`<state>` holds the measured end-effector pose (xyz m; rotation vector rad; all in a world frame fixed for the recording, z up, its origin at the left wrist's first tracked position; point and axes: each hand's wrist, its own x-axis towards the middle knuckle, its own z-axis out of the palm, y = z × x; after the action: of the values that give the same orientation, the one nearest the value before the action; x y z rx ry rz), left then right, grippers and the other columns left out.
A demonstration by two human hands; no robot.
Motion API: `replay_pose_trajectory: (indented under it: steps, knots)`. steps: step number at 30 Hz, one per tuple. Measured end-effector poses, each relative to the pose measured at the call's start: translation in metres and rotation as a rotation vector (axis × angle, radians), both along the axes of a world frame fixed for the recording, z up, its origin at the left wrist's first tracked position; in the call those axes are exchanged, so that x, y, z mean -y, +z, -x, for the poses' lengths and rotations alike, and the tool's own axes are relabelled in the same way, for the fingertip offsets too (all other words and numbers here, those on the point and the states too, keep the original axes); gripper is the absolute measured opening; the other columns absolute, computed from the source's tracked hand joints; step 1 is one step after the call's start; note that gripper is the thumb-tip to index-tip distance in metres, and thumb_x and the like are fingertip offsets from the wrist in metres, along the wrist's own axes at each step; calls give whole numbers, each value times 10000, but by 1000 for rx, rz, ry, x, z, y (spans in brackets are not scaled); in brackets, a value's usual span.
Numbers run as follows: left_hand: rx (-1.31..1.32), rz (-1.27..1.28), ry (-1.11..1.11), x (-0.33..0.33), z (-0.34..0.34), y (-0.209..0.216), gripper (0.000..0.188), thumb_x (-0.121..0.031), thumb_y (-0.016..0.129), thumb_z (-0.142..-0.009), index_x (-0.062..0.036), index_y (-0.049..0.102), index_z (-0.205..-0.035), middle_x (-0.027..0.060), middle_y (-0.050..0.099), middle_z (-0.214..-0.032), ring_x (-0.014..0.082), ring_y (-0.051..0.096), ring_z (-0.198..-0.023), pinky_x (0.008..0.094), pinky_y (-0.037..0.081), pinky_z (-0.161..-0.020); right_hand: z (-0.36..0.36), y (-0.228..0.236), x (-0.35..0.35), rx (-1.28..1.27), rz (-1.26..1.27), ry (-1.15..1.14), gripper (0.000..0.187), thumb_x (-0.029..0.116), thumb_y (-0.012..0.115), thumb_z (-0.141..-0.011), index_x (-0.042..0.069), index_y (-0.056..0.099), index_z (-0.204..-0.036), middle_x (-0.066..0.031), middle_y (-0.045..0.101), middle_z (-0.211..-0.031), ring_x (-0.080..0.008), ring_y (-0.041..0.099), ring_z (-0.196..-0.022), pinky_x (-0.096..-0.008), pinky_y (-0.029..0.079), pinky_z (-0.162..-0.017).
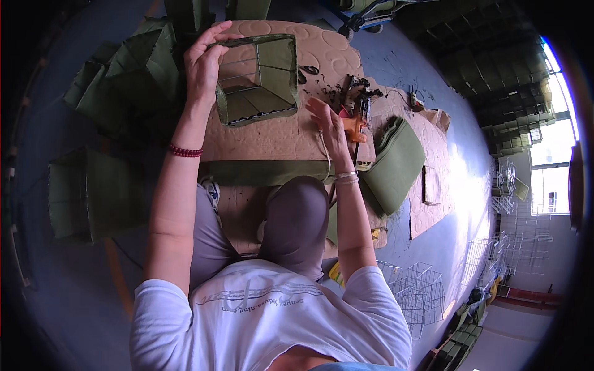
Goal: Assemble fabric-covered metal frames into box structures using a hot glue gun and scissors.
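Observation:
An open box of green fabric over a thin wire frame [291, 68] stands on the cardboard-covered bench in front of me, its opening facing me. My left hand [204, 65] grips its upper left corner, the thumb and fingers at the rim. To the right of the box, my right hand [328, 127] is held with fingers stretched out, holding nothing I can see. Just beyond it lies an orange tool [354, 128], perhaps a glue gun, with black residue around its tip. Black-handled scissors [307, 73] lie beside the box's right edge.
Folded green fabric [396, 167] lies right of the bench. More green boxes stand at left, one on the floor [86, 195]. Bare wire frames [417, 297] sit at lower right. Green boxes are stacked high [495, 74] at far right. Brown cardboard [266, 139] covers the bench.

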<state>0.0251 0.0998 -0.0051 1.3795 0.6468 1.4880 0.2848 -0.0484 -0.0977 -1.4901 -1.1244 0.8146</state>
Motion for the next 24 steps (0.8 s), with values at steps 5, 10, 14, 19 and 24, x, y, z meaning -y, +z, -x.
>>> replay_pose_trajectory:
  steps: [5,10,14,19,24]
  knots:
    - [145,80,53,-7,-8,10,436,27,471,-771,-4,655,-1165,90,713,-993,94,565,-863,226,429,-847,47,33,-16,-199,-117,287,662,494,310,-1034,-54,433,-1385,-137,505,-1382,-210,454,-1296,-364,318,-1125]
    - [133,162,138,-16,25,18,424,-10,516,-724,11,669,-1119,99,676,-1065,188,597,-1022,298,433,-963,78,54,-1,-309,-113,211,637,435,336,-1044,-108,425,-1365,-180,484,-1395,-249,473,-1288,-353,318,-1120]
    - [147,163,90,-15,-8,6,375,-19,552,-663,26,697,-1006,106,684,-1018,208,610,-1013,288,449,-917,47,28,16,-340,-149,149,604,404,387,-1039,-80,386,-1400,-175,440,-1428,-262,438,-1319,-398,308,-1139]
    - [-110,110,50,-34,-12,5,293,-36,637,-717,11,702,-999,38,671,-835,110,561,-702,262,453,-647,45,54,39,-154,-196,46,542,363,457,-1024,-24,422,-1402,-158,487,-1399,-258,483,-1284,-380,385,-1063]
    - [-189,29,-155,-46,-11,7,323,-153,710,-806,11,670,-1081,95,691,-926,142,634,-820,261,497,-704,-53,34,133,-98,-189,-301,510,323,507,-984,-15,466,-1364,-187,547,-1323,-271,558,-1183,-393,419,-1020]
